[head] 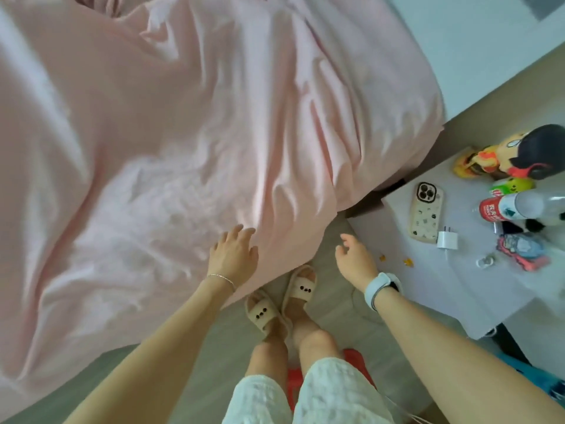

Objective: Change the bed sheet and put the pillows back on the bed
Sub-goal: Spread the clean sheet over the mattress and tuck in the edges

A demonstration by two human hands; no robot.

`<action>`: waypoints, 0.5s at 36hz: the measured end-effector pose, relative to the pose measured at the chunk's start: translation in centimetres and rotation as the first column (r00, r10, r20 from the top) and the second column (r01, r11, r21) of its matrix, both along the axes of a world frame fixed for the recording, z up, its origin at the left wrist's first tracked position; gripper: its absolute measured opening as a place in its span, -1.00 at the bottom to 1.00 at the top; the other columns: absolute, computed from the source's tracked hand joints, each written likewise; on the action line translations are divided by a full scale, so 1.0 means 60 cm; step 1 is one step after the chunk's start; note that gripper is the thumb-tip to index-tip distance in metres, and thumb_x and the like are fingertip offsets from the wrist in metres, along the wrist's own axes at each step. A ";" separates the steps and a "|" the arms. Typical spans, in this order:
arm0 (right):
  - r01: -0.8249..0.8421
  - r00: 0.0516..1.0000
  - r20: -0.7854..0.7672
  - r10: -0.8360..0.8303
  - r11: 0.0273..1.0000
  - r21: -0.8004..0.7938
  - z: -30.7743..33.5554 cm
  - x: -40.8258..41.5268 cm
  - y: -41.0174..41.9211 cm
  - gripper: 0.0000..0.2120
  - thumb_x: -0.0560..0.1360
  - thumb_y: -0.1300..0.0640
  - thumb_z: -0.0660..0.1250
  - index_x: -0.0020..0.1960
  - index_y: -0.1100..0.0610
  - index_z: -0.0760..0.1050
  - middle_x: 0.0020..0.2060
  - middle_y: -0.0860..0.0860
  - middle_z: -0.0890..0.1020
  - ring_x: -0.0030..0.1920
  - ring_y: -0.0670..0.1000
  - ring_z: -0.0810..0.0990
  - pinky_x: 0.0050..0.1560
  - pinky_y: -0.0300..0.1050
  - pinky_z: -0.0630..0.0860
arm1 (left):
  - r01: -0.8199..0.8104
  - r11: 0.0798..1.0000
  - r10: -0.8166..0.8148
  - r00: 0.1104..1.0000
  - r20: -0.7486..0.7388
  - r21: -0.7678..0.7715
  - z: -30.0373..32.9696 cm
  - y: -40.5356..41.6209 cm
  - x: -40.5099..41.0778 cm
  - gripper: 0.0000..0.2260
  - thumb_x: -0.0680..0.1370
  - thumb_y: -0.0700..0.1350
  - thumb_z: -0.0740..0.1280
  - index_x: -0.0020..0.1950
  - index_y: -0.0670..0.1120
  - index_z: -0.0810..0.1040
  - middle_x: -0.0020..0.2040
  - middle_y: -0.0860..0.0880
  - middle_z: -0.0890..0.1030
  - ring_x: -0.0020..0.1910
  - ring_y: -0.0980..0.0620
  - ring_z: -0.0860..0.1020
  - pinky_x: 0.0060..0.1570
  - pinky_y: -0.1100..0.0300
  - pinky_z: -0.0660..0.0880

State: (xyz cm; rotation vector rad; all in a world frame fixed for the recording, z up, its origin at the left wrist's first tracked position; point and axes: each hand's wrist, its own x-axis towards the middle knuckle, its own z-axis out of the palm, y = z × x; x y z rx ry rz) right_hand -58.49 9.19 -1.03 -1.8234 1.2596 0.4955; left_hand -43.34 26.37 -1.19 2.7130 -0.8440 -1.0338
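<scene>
The left hand (234, 255) is laid with relaxed, spread fingers against the hanging edge of the wrinkled pale pink cotton bed sheet (183, 133); nothing is gripped. The right hand (356, 260) is held loose and empty above the floor, at about three o'clock from the left. The sheet is draped unevenly over the bed, up towards eleven o'clock; no pillows are seen. A careless pull could drag the loose corner off. At two o'clock, the cased phone (426, 214) and clear plastic bottle (516, 208) on the white counter (458, 286) could be swept off by a swung arm.
</scene>
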 end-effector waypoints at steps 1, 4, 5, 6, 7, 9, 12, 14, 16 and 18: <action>0.001 0.999 0.042 -0.001 1.000 -0.002 0.005 0.011 -0.009 -0.60 0.62 0.14 0.06 0.45 0.14 0.22 0.39 0.10 0.34 0.33 0.12 0.38 0.23 -0.04 0.35 | 0.002 1.000 -0.002 1.000 -0.002 0.009 0.004 -0.008 0.013 -0.59 0.61 -0.07 0.14 0.47 -0.01 0.25 0.49 -0.05 0.20 0.43 -0.11 0.21 0.35 0.00 0.23; 0.025 0.984 0.177 -0.020 0.999 -0.021 0.014 0.043 -0.041 -0.61 0.63 0.15 0.04 0.45 0.14 0.22 0.38 0.11 0.35 0.30 0.10 0.40 0.19 -0.08 0.37 | -0.023 1.000 0.022 1.000 -0.004 -0.002 0.011 -0.031 0.041 -0.57 0.61 -0.06 0.15 0.48 -0.03 0.21 0.49 -0.05 0.19 0.41 -0.12 0.22 0.35 0.01 0.24; 0.047 0.976 0.213 -0.038 0.998 -0.039 0.016 0.054 -0.055 -0.61 0.63 0.16 0.04 0.44 0.16 0.22 0.37 0.11 0.35 0.30 0.10 0.40 0.19 -0.10 0.36 | -0.036 0.999 0.036 0.999 -0.011 -0.011 0.013 -0.039 0.047 -0.57 0.61 -0.05 0.15 0.48 -0.03 0.21 0.49 -0.06 0.19 0.41 -0.13 0.22 0.35 0.00 0.24; 0.069 0.970 0.237 -0.053 0.996 -0.060 0.017 0.062 -0.071 -0.61 0.63 0.17 0.04 0.44 0.17 0.23 0.36 0.12 0.37 0.30 0.11 0.40 0.18 -0.12 0.35 | -0.051 0.998 0.051 0.998 -0.022 -0.021 0.014 -0.046 0.050 -0.56 0.61 -0.05 0.15 0.49 -0.04 0.21 0.48 -0.06 0.20 0.41 -0.13 0.22 0.36 0.00 0.23; 0.086 0.967 0.247 -0.064 0.993 -0.080 0.019 0.069 -0.088 -0.62 0.63 0.17 0.04 0.43 0.19 0.23 0.36 0.13 0.37 0.30 0.12 0.40 0.16 -0.14 0.34 | -0.065 0.997 0.064 0.997 -0.034 -0.032 0.016 -0.052 0.051 -0.56 0.61 -0.05 0.16 0.48 -0.04 0.21 0.48 -0.07 0.20 0.41 -0.13 0.22 0.37 0.00 0.22; 0.127 0.963 0.251 -0.098 0.986 -0.104 0.022 0.079 -0.125 -0.61 0.63 0.19 0.03 0.43 0.23 0.22 0.36 0.15 0.37 0.31 0.15 0.39 0.14 -0.14 0.33 | -0.082 0.994 0.080 0.996 -0.038 -0.069 0.022 -0.070 0.050 -0.57 0.60 -0.06 0.17 0.48 -0.05 0.23 0.47 -0.08 0.23 0.42 -0.11 0.23 0.38 0.03 0.20; 0.233 0.949 0.245 -0.197 0.965 -0.124 0.020 0.088 -0.192 -0.60 0.62 0.21 0.01 0.45 0.26 0.18 0.39 0.18 0.33 0.34 0.18 0.35 0.22 -0.08 0.32 | -0.091 0.987 0.086 0.995 -0.044 -0.131 0.035 -0.111 0.047 -0.58 0.61 -0.08 0.16 0.47 -0.07 0.25 0.45 -0.08 0.26 0.41 -0.11 0.25 0.35 0.10 0.19; 0.291 0.939 0.233 -0.253 0.945 -0.148 0.018 0.089 -0.239 -0.59 0.63 0.21 0.01 0.45 0.26 0.18 0.40 0.18 0.33 0.36 0.19 0.34 0.28 -0.03 0.30 | -0.112 0.979 0.105 0.993 -0.047 -0.169 0.044 -0.145 0.043 -0.59 0.61 -0.09 0.17 0.47 -0.07 0.26 0.45 -0.08 0.26 0.40 -0.12 0.26 0.33 0.12 0.19; 0.318 0.936 0.213 -0.281 0.933 -0.170 0.014 0.089 -0.288 -0.59 0.63 0.20 0.01 0.46 0.24 0.17 0.39 0.18 0.35 0.35 0.20 0.35 0.28 -0.02 0.30 | -0.145 0.965 0.136 0.989 -0.059 -0.219 0.047 -0.186 0.040 -0.60 0.61 -0.10 0.18 0.45 -0.07 0.29 0.43 -0.09 0.29 0.38 -0.11 0.29 0.32 0.14 0.21; 0.353 0.925 0.211 -0.316 0.920 -0.170 0.008 0.088 -0.338 -0.58 0.63 0.20 0.02 0.47 0.24 0.15 0.39 0.18 0.35 0.34 0.21 0.36 0.26 -0.01 0.32 | -0.176 0.949 0.159 0.984 -0.082 -0.263 0.044 -0.234 0.036 -0.61 0.60 -0.08 0.20 0.43 -0.08 0.31 0.41 -0.08 0.32 0.33 -0.07 0.35 0.26 0.16 0.27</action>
